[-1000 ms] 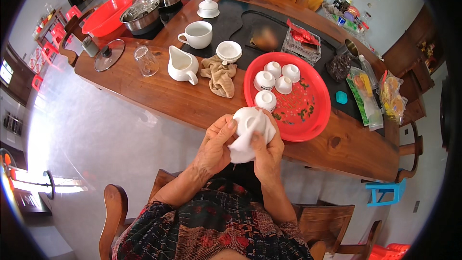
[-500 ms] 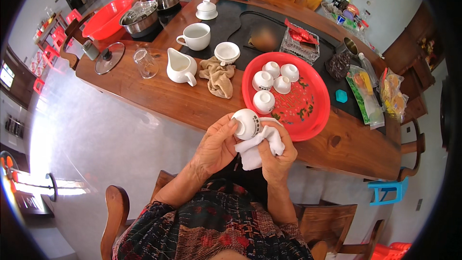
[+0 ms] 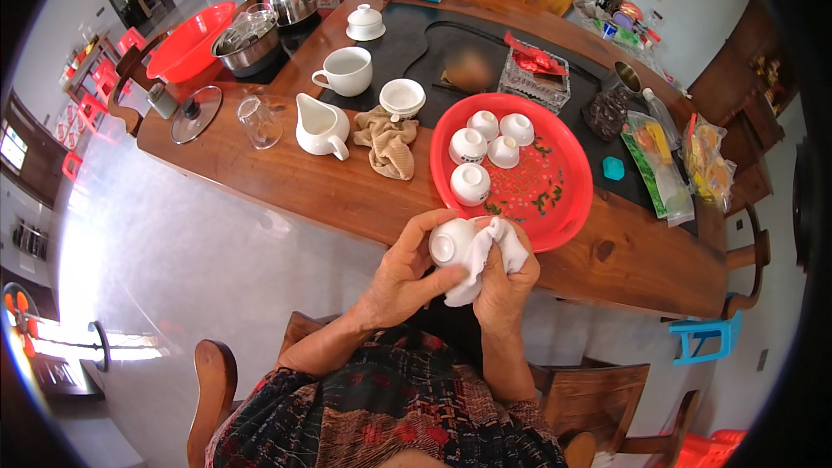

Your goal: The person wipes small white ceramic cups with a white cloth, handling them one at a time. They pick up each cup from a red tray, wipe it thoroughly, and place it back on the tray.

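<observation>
My left hand point(image 3: 411, 265) is closed around a small white teacup point(image 3: 448, 244), its foot turned to the left. A white cloth point(image 3: 491, 258) is bunched in my right hand point(image 3: 510, 282) and pressed against the cup's right side, where it hides the rim. Both hands are just in front of the table edge, beside a round red tray point(image 3: 568, 217) with a floral pattern. Several white teacups point(image 3: 471, 184) sit upside down on the tray's left part.
Left of the tray lie a crumpled tan cloth point(image 3: 386, 144), a white pitcher point(image 3: 321, 127), a drinking glass point(image 3: 259, 124), a white mug point(image 3: 347, 72) and a lidded bowl point(image 3: 366, 23). A clear box with red packets point(image 3: 536, 68) stands behind the tray, plastic food bags point(image 3: 707, 162) at right.
The cup has turned in my left hand, so its dark printed side no longer shows. Both hands have shifted slightly down and right; the left fingers now spread over the cup.
</observation>
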The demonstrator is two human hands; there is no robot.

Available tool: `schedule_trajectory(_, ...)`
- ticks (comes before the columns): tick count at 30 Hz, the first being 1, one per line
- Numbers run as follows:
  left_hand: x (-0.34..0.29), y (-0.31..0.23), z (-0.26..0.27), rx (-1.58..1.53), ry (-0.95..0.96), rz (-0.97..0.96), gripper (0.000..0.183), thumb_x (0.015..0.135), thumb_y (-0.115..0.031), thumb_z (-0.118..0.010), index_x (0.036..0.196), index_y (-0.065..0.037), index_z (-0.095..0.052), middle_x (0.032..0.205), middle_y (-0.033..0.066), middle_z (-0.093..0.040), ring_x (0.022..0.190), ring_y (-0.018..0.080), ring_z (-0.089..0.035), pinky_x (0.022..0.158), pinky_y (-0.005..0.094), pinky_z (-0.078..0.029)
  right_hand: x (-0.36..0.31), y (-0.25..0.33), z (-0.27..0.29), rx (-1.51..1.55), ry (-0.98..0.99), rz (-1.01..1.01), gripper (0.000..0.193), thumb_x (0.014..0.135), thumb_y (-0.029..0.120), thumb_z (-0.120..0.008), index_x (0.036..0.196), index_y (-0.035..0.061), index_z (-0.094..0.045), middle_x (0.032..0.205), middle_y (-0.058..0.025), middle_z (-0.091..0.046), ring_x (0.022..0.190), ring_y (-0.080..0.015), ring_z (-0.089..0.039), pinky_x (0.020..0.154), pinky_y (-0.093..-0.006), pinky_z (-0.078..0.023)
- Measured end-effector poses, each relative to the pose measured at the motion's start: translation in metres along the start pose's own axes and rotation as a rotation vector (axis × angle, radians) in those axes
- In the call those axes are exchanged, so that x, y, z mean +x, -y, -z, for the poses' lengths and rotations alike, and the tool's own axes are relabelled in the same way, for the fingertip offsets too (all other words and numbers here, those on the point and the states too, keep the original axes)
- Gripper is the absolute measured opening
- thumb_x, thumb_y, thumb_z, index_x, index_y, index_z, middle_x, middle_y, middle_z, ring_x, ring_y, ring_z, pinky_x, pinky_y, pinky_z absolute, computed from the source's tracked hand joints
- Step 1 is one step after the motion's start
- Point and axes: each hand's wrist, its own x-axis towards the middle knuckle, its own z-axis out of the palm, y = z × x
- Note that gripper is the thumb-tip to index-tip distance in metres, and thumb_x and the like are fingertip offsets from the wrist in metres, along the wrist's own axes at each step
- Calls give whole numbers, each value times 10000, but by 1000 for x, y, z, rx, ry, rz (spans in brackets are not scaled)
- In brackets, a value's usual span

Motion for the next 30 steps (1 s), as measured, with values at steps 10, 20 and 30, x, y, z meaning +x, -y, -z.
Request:
schedule_trajectory(10,7,3,6,-240,109,180,470,773,21,-689,1183,13,-461,1101,87,-571,1041,155,-545,894,323,-476,-6,3,12,287,-143,52,184,916,122,-545,1061,13,-512,935,-44,-564,819,-102,-559,717,-253,-481)
schedule_trajectory(20,70,-8,-11,1089,40,-432,514,622,-244,-801,1063,-68,-604,1042,71,-590,995,269,-490,854,384,-397,-8,26,50,250,-278,156,120,912,113,-520,1003,35,-514,886,-58,-566,727,-123,-580,600,-266,-513)
schedule_trajectory(30,96,24,-22,1405,174,-503,438,596,-319,-790,963,-123,-652,1118,64,-497,1092,285,-392,924,460,-265,-15,28,69,204,-359,184,109,902,110,-532,985,43,-512,815,-50,-549,654,-116,-561,527,-248,-492)
